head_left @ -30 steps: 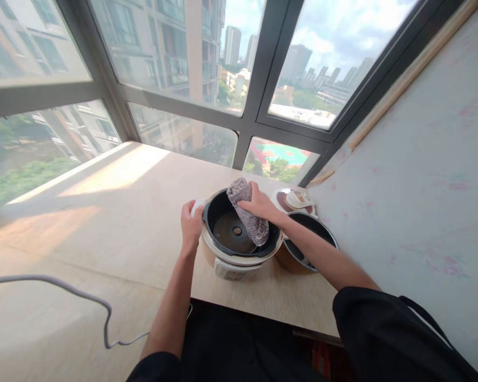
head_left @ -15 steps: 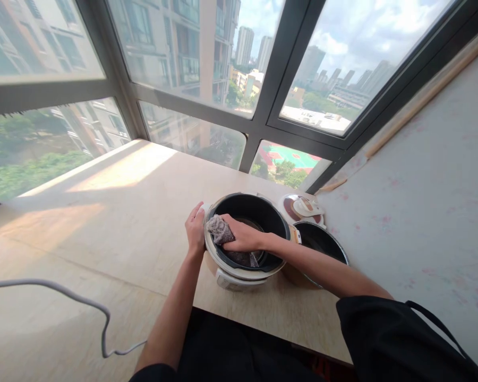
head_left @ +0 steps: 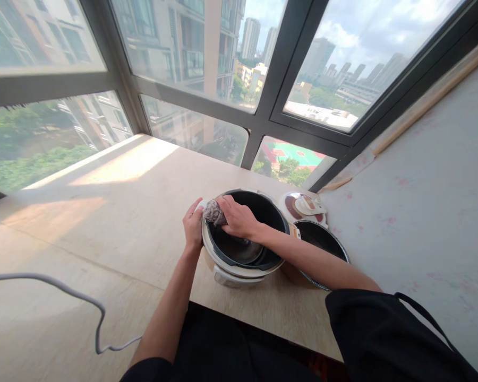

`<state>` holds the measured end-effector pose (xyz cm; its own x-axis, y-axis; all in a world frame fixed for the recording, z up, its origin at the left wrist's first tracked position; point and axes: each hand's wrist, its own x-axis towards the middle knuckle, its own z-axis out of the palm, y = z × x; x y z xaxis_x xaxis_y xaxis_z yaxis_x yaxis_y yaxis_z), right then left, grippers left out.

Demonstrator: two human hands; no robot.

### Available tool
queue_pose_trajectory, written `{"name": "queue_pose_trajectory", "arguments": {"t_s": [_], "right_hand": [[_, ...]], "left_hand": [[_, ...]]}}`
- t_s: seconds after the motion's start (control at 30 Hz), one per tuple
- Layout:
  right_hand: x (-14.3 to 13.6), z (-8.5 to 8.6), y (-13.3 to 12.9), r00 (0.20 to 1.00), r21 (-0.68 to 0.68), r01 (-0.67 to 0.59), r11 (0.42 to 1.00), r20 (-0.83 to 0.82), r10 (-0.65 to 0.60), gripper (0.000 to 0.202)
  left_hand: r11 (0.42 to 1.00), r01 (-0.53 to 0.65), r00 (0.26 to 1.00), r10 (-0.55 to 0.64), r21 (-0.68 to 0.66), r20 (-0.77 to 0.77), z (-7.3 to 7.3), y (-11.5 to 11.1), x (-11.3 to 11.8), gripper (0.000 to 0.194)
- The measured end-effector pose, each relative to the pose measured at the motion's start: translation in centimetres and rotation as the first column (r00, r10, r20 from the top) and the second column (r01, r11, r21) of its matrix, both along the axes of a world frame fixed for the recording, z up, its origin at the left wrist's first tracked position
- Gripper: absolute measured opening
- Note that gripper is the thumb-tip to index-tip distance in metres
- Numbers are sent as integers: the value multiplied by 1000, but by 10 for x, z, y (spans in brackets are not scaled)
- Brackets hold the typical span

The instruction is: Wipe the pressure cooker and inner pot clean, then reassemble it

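Observation:
A white electric pressure cooker (head_left: pixel 239 280) stands without its lid on the wooden top, its dark inside showing. My left hand (head_left: pixel 193 225) is closed on the cooker's left side handle, at the outer rim. My right hand (head_left: pixel 239 216) reaches over the opening and grips a bunched grey-brown cloth (head_left: pixel 215 212), which lies against the inner left rim. The fingertips of that hand are partly hidden by the cloth. Beside the cooker on the right sits a dark inner pot (head_left: pixel 317 234), partly covered by my right forearm.
Behind the pot, the cooker's lid (head_left: pixel 302 205) lies near the patterned wall (head_left: pixel 414 212). A grey cable (head_left: pixel 63 289) runs over the wooden surface (head_left: pixel 115 228) at the left. Framed windows (head_left: pixel 195 122) border the far side.
My right hand has moved up and slightly left with the cloth, from inside the cooker to its left rim. My left hand stays on the handle. The view has shifted slightly.

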<state>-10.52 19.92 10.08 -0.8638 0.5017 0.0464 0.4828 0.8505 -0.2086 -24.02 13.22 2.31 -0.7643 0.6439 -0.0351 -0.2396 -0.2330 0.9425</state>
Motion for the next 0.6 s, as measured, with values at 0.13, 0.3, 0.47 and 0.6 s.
{"name": "queue_pose_trajectory", "arguments": {"t_s": [0.13, 0.3, 0.47, 0.6], "right_hand": [[-1, 5, 12, 970, 130, 240, 962, -2, -242, 57], [10, 10, 27, 894, 191, 440, 878, 1, -448, 54], [30, 25, 36, 814, 162, 575, 802, -11, -581, 50], [38, 42, 50, 812, 172, 580, 796, -42, -582, 58]], "left_hand": [[1000, 19, 999, -19, -6, -36, 0, 0, -2, 52], [997, 75, 997, -75, -5, 11, 0, -1, -4, 59], [999, 41, 998, -41, 17, -39, 0, -1, -3, 53], [1000, 21, 993, -19, 17, -120, 4, -2, -1, 48]]}}
